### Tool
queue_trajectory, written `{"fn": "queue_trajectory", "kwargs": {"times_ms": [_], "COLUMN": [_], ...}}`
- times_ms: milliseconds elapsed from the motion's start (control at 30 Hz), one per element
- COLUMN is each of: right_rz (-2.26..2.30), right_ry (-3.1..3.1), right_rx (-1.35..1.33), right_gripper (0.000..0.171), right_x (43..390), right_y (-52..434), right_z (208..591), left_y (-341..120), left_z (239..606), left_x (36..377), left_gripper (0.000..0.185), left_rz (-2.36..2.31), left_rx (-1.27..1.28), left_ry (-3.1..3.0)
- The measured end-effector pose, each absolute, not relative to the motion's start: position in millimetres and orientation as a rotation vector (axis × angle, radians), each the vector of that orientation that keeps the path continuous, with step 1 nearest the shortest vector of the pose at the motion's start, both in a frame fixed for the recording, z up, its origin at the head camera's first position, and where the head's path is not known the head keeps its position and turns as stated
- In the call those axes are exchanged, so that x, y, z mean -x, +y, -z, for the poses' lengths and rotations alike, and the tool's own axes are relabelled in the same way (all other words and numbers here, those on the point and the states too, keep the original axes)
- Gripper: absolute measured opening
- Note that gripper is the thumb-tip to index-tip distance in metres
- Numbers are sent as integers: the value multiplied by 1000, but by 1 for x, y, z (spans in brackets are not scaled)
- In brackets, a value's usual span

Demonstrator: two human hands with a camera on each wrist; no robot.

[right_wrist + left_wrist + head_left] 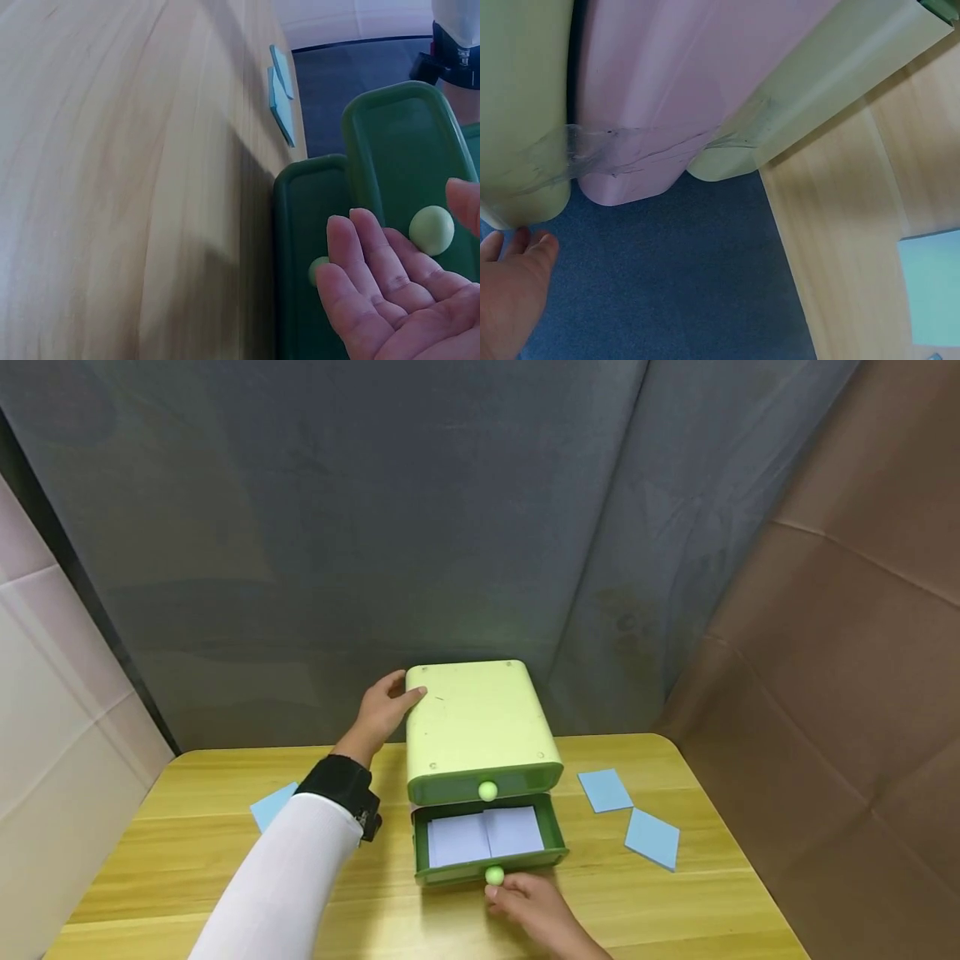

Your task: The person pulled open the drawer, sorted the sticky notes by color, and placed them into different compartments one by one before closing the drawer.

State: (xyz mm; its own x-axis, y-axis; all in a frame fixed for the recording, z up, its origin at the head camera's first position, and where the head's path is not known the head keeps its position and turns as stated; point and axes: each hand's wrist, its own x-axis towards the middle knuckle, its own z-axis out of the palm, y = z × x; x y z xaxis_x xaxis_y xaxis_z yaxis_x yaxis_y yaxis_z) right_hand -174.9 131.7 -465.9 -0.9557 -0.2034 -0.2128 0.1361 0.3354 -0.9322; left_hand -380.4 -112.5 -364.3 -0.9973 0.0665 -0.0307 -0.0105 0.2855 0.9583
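Grey fabric backdrop, brown drape at right, pale panels at left; below them a wooden table (225,827).

Head view. Item: light green drawer cabinet (480,722) standing mid-table, against the backdrop. Upper drawer closed, pale knob (487,791) on its dark green front. Lower drawer (489,839) pulled out, two pale sheets (483,835) lying flat inside, side by side. Left hand (384,708), wrist in a black strap above a white sleeve (292,885), rests against the cabinet's top left rear corner, fingers laid along the edge, thumb on top, not clenched. Right hand (528,906) sits at the front of the lower drawer, fingertips at its knob (494,876); whether they pinch it cannot be told from this angle. Blue squares: two on the table right of the cabinet (606,790) (652,837), one at left (273,806), partly behind the sleeve.

Left wrist view. Cabinet's rear corner (525,112) close up, with a strip of clear tape and a pink surface beside it; fingertips of the left hand (510,292) touch its lower edge, relaxed. Table edge and a blue square (930,289) at right.

Right wrist view. Right hand (390,292) with straight fingers spread, palm toward the dark green drawer fronts, gripping nothing. One knob (431,229) just beyond the fingertips, another (319,268) partly hidden behind them. Two blue squares (281,90) farther along the table.
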Motion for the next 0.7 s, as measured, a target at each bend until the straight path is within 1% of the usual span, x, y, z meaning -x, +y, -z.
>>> {"fn": "queue_trajectory", "kwargs": {"times_ms": [333, 700], "right_rz": [1744, 1755], "right_ry": [2252, 2302], "right_rx": [7, 12], "right_gripper": [34, 34], "right_x": [177, 184], "right_y": [125, 120], "right_z": [461, 459], "left_y": [-112, -111], "left_z": [365, 365], "left_x": [375, 375], "left_gripper": [67, 63], "left_rz": [-1857, -1878], "left_rx": [-84, -62], "left_ry": [2492, 2446]}}
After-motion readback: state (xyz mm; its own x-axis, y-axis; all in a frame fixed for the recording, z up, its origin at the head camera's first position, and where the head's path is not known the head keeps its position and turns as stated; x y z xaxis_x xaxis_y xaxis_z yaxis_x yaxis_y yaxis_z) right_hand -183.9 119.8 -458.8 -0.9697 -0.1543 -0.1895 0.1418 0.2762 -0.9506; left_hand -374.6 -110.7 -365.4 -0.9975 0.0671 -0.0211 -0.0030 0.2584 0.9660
